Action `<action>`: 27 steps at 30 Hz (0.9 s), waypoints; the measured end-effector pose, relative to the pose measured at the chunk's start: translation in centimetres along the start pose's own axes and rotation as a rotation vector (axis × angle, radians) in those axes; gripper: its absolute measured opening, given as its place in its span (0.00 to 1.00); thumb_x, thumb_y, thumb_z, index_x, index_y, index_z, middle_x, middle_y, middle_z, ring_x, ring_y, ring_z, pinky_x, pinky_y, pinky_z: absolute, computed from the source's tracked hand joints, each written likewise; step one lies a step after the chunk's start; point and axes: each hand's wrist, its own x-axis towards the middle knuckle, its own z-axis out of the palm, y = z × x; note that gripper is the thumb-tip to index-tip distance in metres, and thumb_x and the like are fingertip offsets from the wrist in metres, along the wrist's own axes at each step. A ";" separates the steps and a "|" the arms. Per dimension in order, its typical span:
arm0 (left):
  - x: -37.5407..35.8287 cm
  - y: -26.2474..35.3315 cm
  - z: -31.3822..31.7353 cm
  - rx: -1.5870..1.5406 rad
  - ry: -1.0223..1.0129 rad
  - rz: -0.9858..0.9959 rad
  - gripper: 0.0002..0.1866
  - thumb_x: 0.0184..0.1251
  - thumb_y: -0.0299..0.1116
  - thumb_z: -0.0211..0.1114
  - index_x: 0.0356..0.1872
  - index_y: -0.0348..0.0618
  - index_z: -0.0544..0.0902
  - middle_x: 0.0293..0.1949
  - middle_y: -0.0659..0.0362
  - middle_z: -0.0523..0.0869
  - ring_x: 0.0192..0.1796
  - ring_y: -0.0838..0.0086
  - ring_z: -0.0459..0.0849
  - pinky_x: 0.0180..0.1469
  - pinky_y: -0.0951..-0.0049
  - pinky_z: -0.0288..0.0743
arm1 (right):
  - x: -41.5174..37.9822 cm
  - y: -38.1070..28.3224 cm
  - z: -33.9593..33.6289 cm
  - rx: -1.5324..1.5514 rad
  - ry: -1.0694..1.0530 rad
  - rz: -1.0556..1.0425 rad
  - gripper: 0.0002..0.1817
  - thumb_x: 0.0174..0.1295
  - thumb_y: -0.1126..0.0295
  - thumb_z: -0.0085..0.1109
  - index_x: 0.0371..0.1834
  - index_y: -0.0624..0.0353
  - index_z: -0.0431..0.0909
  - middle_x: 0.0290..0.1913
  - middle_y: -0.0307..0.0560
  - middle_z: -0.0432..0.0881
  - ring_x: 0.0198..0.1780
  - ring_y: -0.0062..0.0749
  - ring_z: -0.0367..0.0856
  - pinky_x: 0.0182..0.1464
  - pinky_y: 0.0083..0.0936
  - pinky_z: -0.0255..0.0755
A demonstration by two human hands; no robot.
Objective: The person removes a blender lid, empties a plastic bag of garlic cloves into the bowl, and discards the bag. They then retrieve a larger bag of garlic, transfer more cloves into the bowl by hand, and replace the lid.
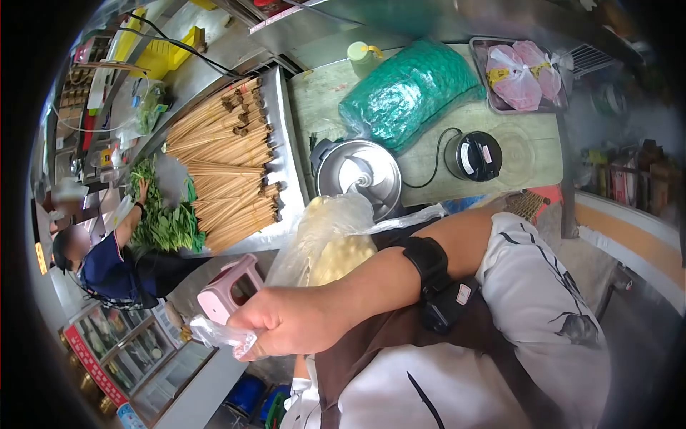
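Note:
My right hand (282, 322) reaches across my body, its fist closed on a bunched end of clear plastic (221, 336). Just beyond the forearm is a clear plastic bag (321, 236) with pale yellow lumps like peeled garlic cloves inside. The held plastic looks like part of this bag, though the join is hidden behind my hand. Beside the bag, on the table, a steel blender bowl (361, 168) stands uncovered with its blade showing. My left hand is hidden; only a sliver of skin shows below the right wrist.
The table (429, 161) also bears a large green bag (411, 93), a black motor lid (479, 156) with a cord, and a tray (493, 100) of pink bags. Bundled sticks (229, 164) cover a steel counter. A person (107, 261) handles leafy greens (157, 214) near a pink stool (229, 286).

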 end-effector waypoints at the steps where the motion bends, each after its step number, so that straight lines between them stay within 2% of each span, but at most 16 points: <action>1: -0.2 -0.2 -0.2 -0.004 0.011 0.002 0.18 0.68 0.32 0.49 0.55 0.34 0.70 0.48 0.51 0.79 0.46 0.66 0.80 0.48 0.67 0.76 | -0.1 0.1 -0.2 -0.018 -0.004 0.015 0.07 0.62 0.71 0.54 0.35 0.65 0.73 0.27 0.35 0.73 0.32 0.14 0.66 0.36 0.18 0.63; 5: -1.3 -0.9 -1.0 -0.037 0.057 -0.004 0.18 0.68 0.31 0.49 0.55 0.34 0.70 0.48 0.51 0.79 0.46 0.65 0.80 0.48 0.67 0.76 | -0.8 0.4 -1.6 -0.094 0.007 0.009 0.07 0.62 0.71 0.54 0.34 0.65 0.73 0.28 0.35 0.74 0.32 0.14 0.66 0.35 0.18 0.63; 6: -1.5 -1.1 -1.3 -0.050 0.068 -0.008 0.18 0.68 0.31 0.49 0.55 0.34 0.70 0.48 0.51 0.79 0.46 0.65 0.80 0.48 0.67 0.76 | -1.2 0.5 -2.4 -0.127 0.000 -0.044 0.07 0.62 0.71 0.53 0.32 0.65 0.72 0.29 0.36 0.75 0.34 0.15 0.70 0.38 0.17 0.65; 9: -1.6 -1.4 -1.8 -0.077 0.098 -0.007 0.18 0.68 0.31 0.48 0.55 0.33 0.69 0.48 0.51 0.79 0.46 0.65 0.80 0.48 0.66 0.76 | -2.9 -0.2 -4.2 -0.123 0.122 -0.161 0.07 0.63 0.70 0.53 0.32 0.64 0.73 0.30 0.37 0.76 0.38 0.16 0.73 0.42 0.17 0.67; 11: -1.2 -1.4 -1.8 -0.095 0.097 -0.002 0.18 0.68 0.31 0.48 0.55 0.33 0.69 0.48 0.51 0.79 0.46 0.65 0.80 0.49 0.66 0.76 | -4.0 0.5 -6.3 -0.114 0.220 -0.129 0.07 0.63 0.69 0.53 0.35 0.63 0.74 0.33 0.38 0.77 0.42 0.17 0.75 0.46 0.19 0.69; 13: 0.3 -1.1 -1.1 -0.102 0.072 0.011 0.18 0.68 0.30 0.48 0.55 0.33 0.69 0.48 0.51 0.79 0.46 0.64 0.80 0.49 0.66 0.76 | -4.5 -0.9 -8.5 -0.201 0.365 -0.085 0.08 0.63 0.67 0.54 0.37 0.61 0.76 0.33 0.36 0.78 0.36 0.14 0.74 0.39 0.16 0.69; 16: 1.6 -0.6 -0.4 -0.111 0.035 0.027 0.18 0.68 0.30 0.48 0.55 0.33 0.69 0.48 0.50 0.79 0.46 0.64 0.80 0.49 0.65 0.76 | -4.2 -2.5 -10.2 -0.113 0.558 0.129 0.08 0.63 0.66 0.55 0.36 0.59 0.77 0.31 0.33 0.78 0.29 0.11 0.71 0.31 0.12 0.65; 19: 0.9 -0.2 -0.8 -0.147 -0.005 0.016 0.18 0.68 0.30 0.47 0.55 0.33 0.69 0.48 0.50 0.79 0.46 0.63 0.80 0.49 0.65 0.76 | -3.8 -1.4 -10.3 -0.172 0.530 0.069 0.08 0.63 0.65 0.55 0.35 0.57 0.77 0.27 0.30 0.76 0.25 0.08 0.66 0.26 0.10 0.60; 21: 0.4 0.3 -0.8 -0.183 -0.042 -0.003 0.18 0.68 0.30 0.47 0.55 0.33 0.69 0.48 0.49 0.78 0.46 0.62 0.81 0.49 0.64 0.76 | -3.9 -1.2 -9.9 -0.167 0.467 0.130 0.07 0.63 0.66 0.54 0.35 0.57 0.77 0.25 0.28 0.73 0.25 0.09 0.66 0.27 0.10 0.60; 23: -0.2 1.1 0.5 -0.052 0.103 0.002 0.18 0.69 0.32 0.46 0.55 0.33 0.69 0.47 0.49 0.79 0.46 0.62 0.81 0.48 0.64 0.76 | -3.8 -0.8 -9.5 -0.140 0.421 0.171 0.07 0.63 0.66 0.54 0.35 0.57 0.77 0.25 0.28 0.72 0.25 0.09 0.65 0.28 0.10 0.60; 24: -0.6 1.6 1.3 0.014 0.176 0.002 0.18 0.69 0.33 0.45 0.54 0.33 0.70 0.47 0.50 0.79 0.45 0.62 0.81 0.48 0.64 0.76 | -3.9 -0.6 -9.3 -0.165 0.409 0.216 0.06 0.63 0.68 0.53 0.36 0.59 0.77 0.29 0.32 0.75 0.30 0.13 0.70 0.33 0.13 0.65; 27: -1.1 1.9 0.8 -0.023 0.170 0.021 0.18 0.69 0.33 0.45 0.54 0.33 0.70 0.47 0.50 0.79 0.45 0.62 0.81 0.48 0.63 0.77 | -4.1 0.5 -8.6 -0.285 0.320 0.074 0.07 0.63 0.69 0.53 0.36 0.61 0.76 0.34 0.36 0.78 0.37 0.17 0.74 0.41 0.18 0.68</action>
